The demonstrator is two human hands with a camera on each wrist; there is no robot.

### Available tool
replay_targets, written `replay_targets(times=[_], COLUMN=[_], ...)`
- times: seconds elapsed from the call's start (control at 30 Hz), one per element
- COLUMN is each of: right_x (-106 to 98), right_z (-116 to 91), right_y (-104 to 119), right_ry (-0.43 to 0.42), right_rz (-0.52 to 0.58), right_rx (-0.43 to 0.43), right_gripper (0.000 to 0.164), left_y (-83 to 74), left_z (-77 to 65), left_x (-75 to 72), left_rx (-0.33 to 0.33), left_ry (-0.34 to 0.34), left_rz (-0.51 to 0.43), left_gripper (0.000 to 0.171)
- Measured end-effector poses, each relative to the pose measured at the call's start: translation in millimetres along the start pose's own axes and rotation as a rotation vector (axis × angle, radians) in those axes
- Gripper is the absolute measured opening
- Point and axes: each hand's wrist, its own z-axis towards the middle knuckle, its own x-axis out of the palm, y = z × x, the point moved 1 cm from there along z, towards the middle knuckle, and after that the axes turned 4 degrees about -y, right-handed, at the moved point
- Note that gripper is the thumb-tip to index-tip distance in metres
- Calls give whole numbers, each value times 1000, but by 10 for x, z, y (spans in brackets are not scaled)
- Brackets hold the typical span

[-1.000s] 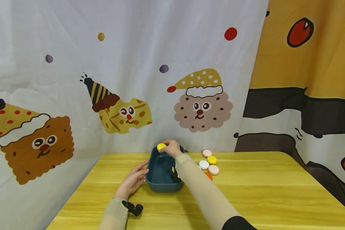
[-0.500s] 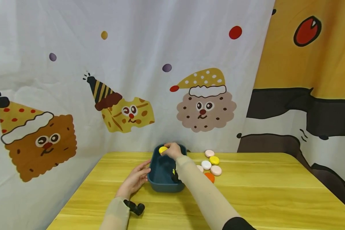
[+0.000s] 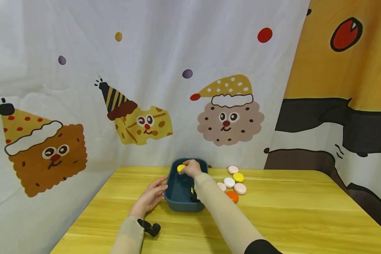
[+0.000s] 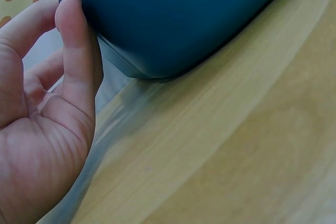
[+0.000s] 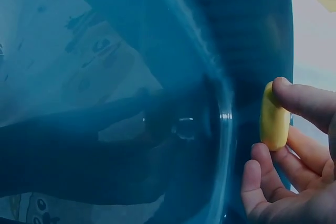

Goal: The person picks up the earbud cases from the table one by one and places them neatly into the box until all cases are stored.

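Over the far end of a dark teal plastic box (image 3: 185,207), my right hand (image 3: 193,168) pinches a yellow round disc (image 3: 181,168), thick and smooth like a macaron. In the right wrist view, the disc (image 5: 275,119) stands edge-on between thumb and fingertips, beside the box's end wall (image 5: 257,51). My left hand (image 3: 150,198) rests against the box's left side with its fingers extended. Up close in the left wrist view, fingertips of that hand (image 4: 58,103) touch the outer wall near the rim. Part of the box's right side lies hidden behind my right forearm.
Right of the box, several similar discs lie on the wooden table (image 3: 289,211): a yellow one (image 3: 238,177), a white one (image 3: 229,182), an orange one (image 3: 233,197) and pale pink ones (image 3: 240,188). A printed curtain (image 3: 177,42) hangs behind the table.
My right hand has lowered the yellow disc slightly toward the box's inside, still pinching it. The left hand stays against the box. The head view has shifted a little.
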Motion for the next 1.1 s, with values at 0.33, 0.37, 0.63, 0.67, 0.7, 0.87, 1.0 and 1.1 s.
replay_targets(times=[0.33, 0.37, 0.63, 0.67, 0.7, 0.87, 1.0, 1.1], right_x=[-27, -32, -69, -75, -79, -127, -169, -232], right_z=[-2, -7, -30, -35, -37, -65, -34, -17], right_y=[22, 21, -20, -23, -27, -3, 12, 57], right_ry=[0, -1, 58, 63, 66, 77, 94, 117], right_rz=[-43, -49, -9, -7, -6, 0, 17, 50], right_rx=[-43, -49, -6, 0, 6, 7, -8, -12], right_gripper=[54, 54, 51, 49, 48, 43, 43, 43], left_y=[-64, -64, -60, -58, -54, -25, -4, 5], left_z=[27, 32, 50, 49, 49, 41, 33, 16], left_x=[28, 29, 48, 52, 53, 47, 17, -15], left_rx=[-13, -12, 5, 6, 7, 7, 8, 12], left_ry=[-10, -9, 14, 20, 24, 32, 28, 25], left_rz=[-3, -4, -12, -13, -13, -20, -20, -5], left_gripper=[64, 64, 65, 65, 65, 64, 63, 63])
